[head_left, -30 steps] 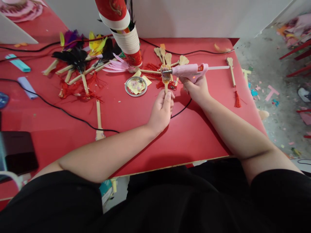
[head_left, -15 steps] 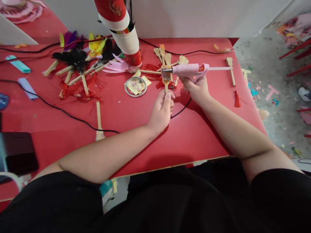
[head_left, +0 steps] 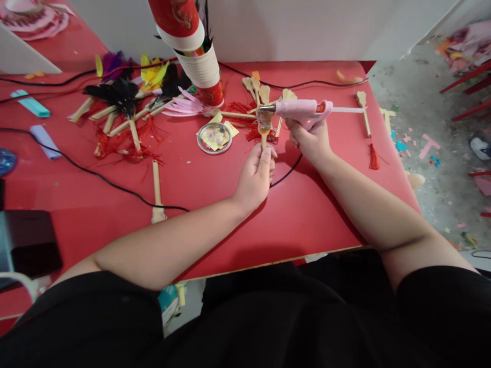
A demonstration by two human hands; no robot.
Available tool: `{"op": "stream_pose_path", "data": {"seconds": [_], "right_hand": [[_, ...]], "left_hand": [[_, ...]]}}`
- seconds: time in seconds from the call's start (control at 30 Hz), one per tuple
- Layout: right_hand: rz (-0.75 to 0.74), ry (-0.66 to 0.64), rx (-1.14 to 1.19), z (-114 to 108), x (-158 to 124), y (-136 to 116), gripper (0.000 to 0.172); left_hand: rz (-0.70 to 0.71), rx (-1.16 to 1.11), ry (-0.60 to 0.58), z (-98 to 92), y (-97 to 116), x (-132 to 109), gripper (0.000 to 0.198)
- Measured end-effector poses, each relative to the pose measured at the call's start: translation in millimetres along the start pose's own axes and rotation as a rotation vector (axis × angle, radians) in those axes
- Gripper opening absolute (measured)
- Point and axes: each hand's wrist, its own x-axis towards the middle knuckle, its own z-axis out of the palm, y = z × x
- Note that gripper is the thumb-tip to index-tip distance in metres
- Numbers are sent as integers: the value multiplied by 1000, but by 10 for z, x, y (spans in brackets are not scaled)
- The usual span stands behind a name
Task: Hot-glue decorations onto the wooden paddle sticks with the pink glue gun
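Note:
My left hand (head_left: 256, 174) is closed around the thin handle of a wooden fan handle (head_left: 264, 122), held upright with its broad, glossy end pointing away from me. In my right hand (head_left: 311, 139) is a pink hot glue gun (head_left: 301, 109), with a small orange light lit on its side. Its metal nozzle lies at the top of the broad wooden end; whether they touch I cannot tell. A white glue stick (head_left: 347, 110) sticks out of the gun's back. Behind, several similar wooden pieces (head_left: 264, 94) lie among red tassels.
Feather fans (head_left: 118, 94) with red tassels lie at the left back beside stacked paper cups (head_left: 201, 66). A round metal lid (head_left: 215, 138) holds yellow scraps. Black cords (head_left: 103, 176) cross the red table (head_left: 307, 204). One tasselled handle (head_left: 365, 115) lies at the right.
The glue gun's nozzle has shifted slightly right and up across the top of the broad wooden end. Both hands keep their grips and have hardly moved.

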Motion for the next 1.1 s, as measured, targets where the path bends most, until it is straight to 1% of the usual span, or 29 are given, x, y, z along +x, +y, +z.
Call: {"op": "stream_pose_path", "data": {"seconds": [0.07, 0.17, 0.3, 0.43, 0.57, 0.73, 0.97, 1.03, 1.1], "right_hand": [[4, -8, 11, -5, 13, 60, 81], [56, -42, 30, -9, 27, 114, 79], [120, -64, 74, -18, 24, 86, 78], [118, -58, 117, -23, 14, 38, 78], [127, -56, 151, -24, 11, 46, 77], [137, -69, 196, -28, 17, 49, 83], [130, -58, 119, -29, 19, 90, 88], [131, -71, 73, -25, 16, 66, 84], [97, -97, 11, -17, 9, 7, 79]], "left_hand": [[-4, 7, 5, -1, -2, 3, 29], [4, 16, 13, -1, -6, 5, 28], [-5, 48, 35, -10, -10, -1, 29], [13, 59, 35, -22, -12, -12, 27], [7, 52, 29, -18, -13, -17, 27], [-14, 45, 32, -2, -2, -12, 29], [-19, 10, 36, 10, 24, -16, 26], [-36, 9, 46, 18, 36, -17, 28], [-50, 6, 55, 26, 51, -17, 29]]}}
